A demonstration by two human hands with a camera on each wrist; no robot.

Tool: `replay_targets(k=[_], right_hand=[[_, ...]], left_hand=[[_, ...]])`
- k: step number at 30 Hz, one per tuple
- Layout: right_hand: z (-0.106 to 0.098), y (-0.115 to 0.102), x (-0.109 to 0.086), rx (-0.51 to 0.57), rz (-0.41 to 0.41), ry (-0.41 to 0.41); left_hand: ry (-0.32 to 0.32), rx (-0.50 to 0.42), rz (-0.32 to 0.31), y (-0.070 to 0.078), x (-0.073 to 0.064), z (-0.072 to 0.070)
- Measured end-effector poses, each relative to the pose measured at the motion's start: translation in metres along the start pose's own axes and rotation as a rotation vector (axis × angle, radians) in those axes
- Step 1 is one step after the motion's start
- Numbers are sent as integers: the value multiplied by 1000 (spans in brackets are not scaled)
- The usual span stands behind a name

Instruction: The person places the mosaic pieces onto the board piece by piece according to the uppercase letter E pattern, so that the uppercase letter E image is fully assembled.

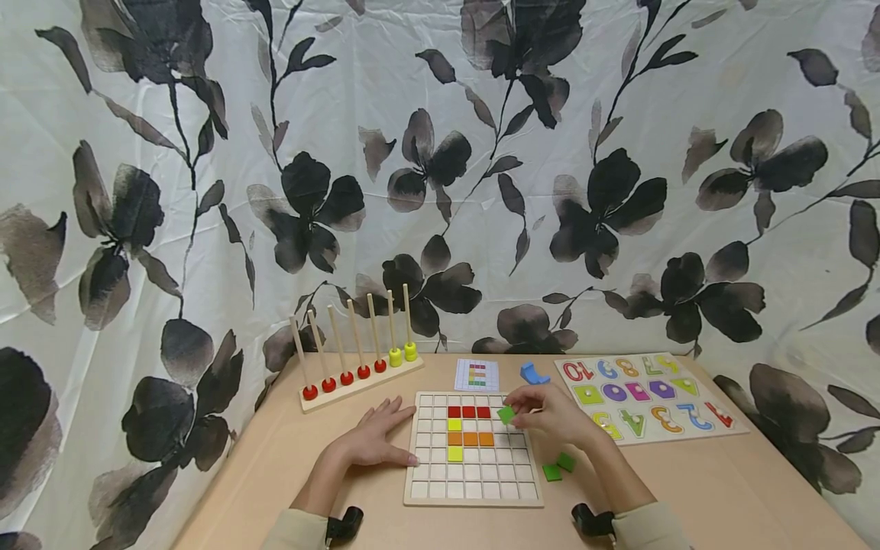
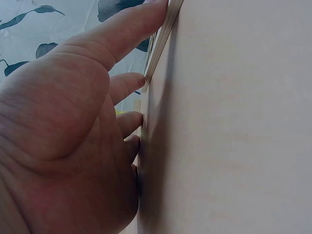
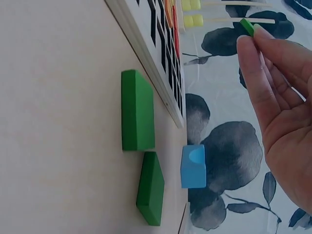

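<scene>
The right hand [image 1: 550, 411] pinches one green tile [image 1: 506, 415] above the grid board [image 1: 474, 503]; the left hand [image 1: 370, 435], its fingers extended, touches the board's left edge.

On the table [image 1: 227, 504], around the grid board [image 1: 495, 490] with tiles [image 1: 470, 439] set on it, the peg stand [image 1: 363, 384] lies at ten o'clock, the pattern card [image 1: 477, 375] at twelve, the block [image 1: 532, 374] near one, the number board [image 1: 648, 406] past two, and two loose tiles [image 1: 552, 473] near three.

Green tile [image 3: 247, 27] in the pinch of the right hand [image 3: 288, 124], two green tiles [image 3: 138, 111] beside the board [image 3: 145, 52], blue block [image 3: 193, 171] beyond
</scene>
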State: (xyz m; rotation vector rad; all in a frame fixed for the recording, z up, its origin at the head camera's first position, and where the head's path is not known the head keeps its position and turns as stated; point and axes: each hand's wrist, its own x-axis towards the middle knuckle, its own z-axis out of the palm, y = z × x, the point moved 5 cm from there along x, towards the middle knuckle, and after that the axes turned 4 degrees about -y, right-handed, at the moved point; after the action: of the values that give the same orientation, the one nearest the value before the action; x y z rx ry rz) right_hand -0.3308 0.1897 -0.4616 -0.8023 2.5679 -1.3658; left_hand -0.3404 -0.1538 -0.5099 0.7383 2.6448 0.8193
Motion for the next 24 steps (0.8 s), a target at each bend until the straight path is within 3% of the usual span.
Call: replay_targets(k=[24], right_hand=[[52, -24, 16, -73, -43, -183]], left_hand=[[7, 0, -2, 2, -2, -1]])
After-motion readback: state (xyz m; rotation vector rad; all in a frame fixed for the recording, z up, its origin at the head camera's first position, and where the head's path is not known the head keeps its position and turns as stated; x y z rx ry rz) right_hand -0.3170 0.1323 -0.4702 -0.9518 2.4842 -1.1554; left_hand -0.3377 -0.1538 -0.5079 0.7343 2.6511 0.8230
